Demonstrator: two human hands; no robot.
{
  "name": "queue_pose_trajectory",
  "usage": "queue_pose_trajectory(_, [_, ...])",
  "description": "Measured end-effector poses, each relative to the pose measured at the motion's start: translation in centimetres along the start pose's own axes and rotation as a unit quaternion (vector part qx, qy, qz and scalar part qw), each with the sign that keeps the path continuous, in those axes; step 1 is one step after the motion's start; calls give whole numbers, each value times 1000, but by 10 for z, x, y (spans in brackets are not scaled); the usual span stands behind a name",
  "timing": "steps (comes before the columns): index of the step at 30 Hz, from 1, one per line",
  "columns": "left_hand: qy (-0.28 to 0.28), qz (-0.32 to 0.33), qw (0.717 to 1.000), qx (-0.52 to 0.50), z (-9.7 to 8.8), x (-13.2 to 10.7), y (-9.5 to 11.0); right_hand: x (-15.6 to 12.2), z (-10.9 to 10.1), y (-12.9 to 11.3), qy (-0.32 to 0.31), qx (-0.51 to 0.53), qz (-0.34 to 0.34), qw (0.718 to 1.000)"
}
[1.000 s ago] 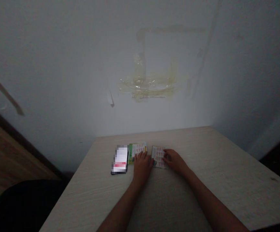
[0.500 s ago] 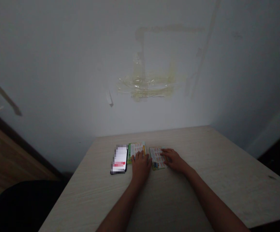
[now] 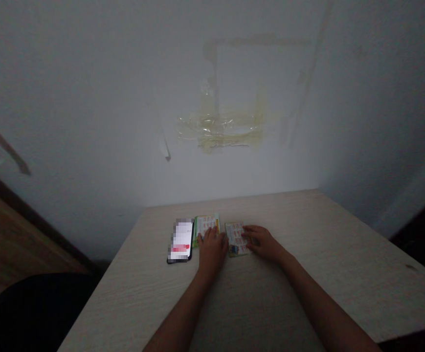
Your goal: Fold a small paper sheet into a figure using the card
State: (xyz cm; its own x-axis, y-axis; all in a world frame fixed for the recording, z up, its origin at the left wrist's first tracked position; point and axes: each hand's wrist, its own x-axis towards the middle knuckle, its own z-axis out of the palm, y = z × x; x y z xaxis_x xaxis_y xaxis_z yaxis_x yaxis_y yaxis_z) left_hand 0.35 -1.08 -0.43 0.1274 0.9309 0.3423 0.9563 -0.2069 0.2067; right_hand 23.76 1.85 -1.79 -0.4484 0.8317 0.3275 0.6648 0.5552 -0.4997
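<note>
Two small printed cards or leaflets lie flat on the table, side by side with a narrow gap. My left hand (image 3: 212, 249) rests palm down over the lower part of the left printed card (image 3: 205, 222), which has a green edge; its fingers are apart. On the right printed card (image 3: 236, 237), the fingertips of my right hand (image 3: 262, 241) touch the right side, fingers somewhat spread. Part of each card is hidden under the hands. Just left of the left card lies a phone (image 3: 181, 240) with its screen lit and partly pixelated.
The pale wooden table (image 3: 153, 303) runs up to a grey wall (image 3: 105, 122) with clear tape (image 3: 227, 128) stuck on it. A dark rounded shape (image 3: 36, 308) stands at the lower left, beside a brown wooden panel (image 3: 14, 230).
The view has shifted very slightly. Both hands stay on the cards, and the left fingers have moved only a little. The cards and phone lie as before.
</note>
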Motion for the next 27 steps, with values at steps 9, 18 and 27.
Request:
queue_pose_trajectory(9, [-54, 110, 989, -80, 0, 1, -2, 0, -2, -6, -22, 2, 1, 1000])
queue_pose_trajectory(18, [-118, 137, 979, -99, -13, 3, -11, -1, -9, -6, -72, 12, 11, 997])
queue_pose_trajectory(27, [-134, 142, 976, -99, -14, 5, -16, -2, -10, -1, -75, 27, 9, 997])
